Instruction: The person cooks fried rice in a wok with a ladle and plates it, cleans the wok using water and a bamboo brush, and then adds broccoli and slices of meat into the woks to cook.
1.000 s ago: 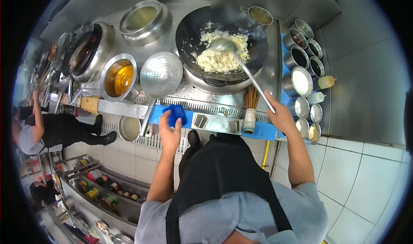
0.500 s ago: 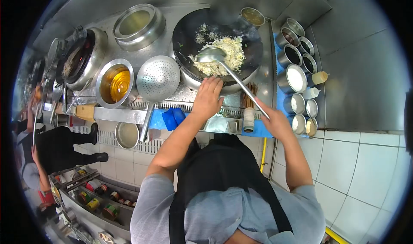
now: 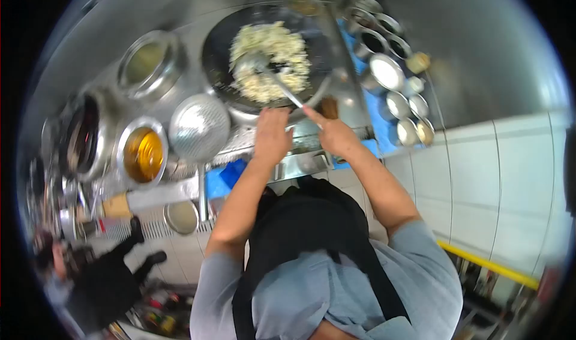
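Observation:
Chopped pale yellow and white food (image 3: pixel 279 79) is spread in a ring inside a large black wok (image 3: pixel 217 70). My left hand (image 3: pixel 273 133) is at the wok's near rim, fingers together over the edge and thumb out to the side; its grip on the rim is partly hidden. My right hand (image 3: pixel 337 137) is closed round the long handle of a metal ladle (image 3: pixel 255 64). The ladle's bowl rests among the food, left of the wok's middle. The picture is blurred by motion.
Left of the wok are a perforated skimmer (image 3: pixel 200 127), a bowl of amber oil (image 3: pixel 144 154) and a steel pot (image 3: pixel 150 64). A bamboo brush (image 3: pixel 329 107) lies on the right. Several seasoning containers (image 3: pixel 387 73) line the right side. Another person (image 3: pixel 108 286) is at lower left.
The view has shifted and turned. The food has spread into a wider ring. My right hand and the ladle have moved closer to my left hand, which stays at the wok's rim.

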`<state>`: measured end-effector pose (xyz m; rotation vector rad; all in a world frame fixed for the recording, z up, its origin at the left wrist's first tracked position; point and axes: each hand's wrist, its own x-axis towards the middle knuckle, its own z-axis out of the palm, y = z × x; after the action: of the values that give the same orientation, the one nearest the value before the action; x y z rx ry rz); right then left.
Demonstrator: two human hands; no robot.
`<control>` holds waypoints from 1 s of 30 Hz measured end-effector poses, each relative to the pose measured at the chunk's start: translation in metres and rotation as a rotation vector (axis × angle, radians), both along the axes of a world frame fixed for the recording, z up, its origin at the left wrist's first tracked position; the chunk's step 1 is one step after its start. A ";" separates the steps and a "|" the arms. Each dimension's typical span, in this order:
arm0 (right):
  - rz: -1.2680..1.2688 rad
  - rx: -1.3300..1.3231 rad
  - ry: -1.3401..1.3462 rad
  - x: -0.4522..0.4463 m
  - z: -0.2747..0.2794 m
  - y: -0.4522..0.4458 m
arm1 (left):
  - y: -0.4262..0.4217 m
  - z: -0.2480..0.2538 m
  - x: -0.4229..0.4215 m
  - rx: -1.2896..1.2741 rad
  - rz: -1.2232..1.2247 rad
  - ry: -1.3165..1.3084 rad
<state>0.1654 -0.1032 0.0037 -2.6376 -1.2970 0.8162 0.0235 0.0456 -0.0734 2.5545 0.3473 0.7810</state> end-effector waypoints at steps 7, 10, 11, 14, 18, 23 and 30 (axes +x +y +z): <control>-0.007 0.179 -0.141 0.059 0.015 -0.088 | -0.006 0.028 -0.003 -0.091 -0.038 0.083; -0.225 0.646 -0.200 0.148 0.007 -0.110 | -0.020 0.040 -0.023 -0.275 0.077 0.009; -0.401 0.728 -0.210 0.189 0.008 -0.117 | -0.025 0.038 -0.039 -0.251 0.142 0.040; -0.682 0.847 -0.287 0.293 0.037 -0.137 | -0.050 0.024 -0.087 -0.543 0.358 0.083; -0.874 0.618 -0.578 0.420 0.011 -0.145 | -0.078 0.024 -0.108 -0.774 0.569 0.065; -0.785 0.393 -0.383 0.489 -0.050 -0.137 | -0.099 0.070 -0.043 -0.690 0.550 -0.032; -0.644 0.555 -0.355 0.491 -0.017 -0.156 | -0.109 0.111 0.058 -0.436 0.266 0.020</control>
<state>0.6567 -0.2594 -0.0128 -2.5153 -0.5128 -0.0972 0.0818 -0.0633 0.0376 2.1314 0.7836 0.6814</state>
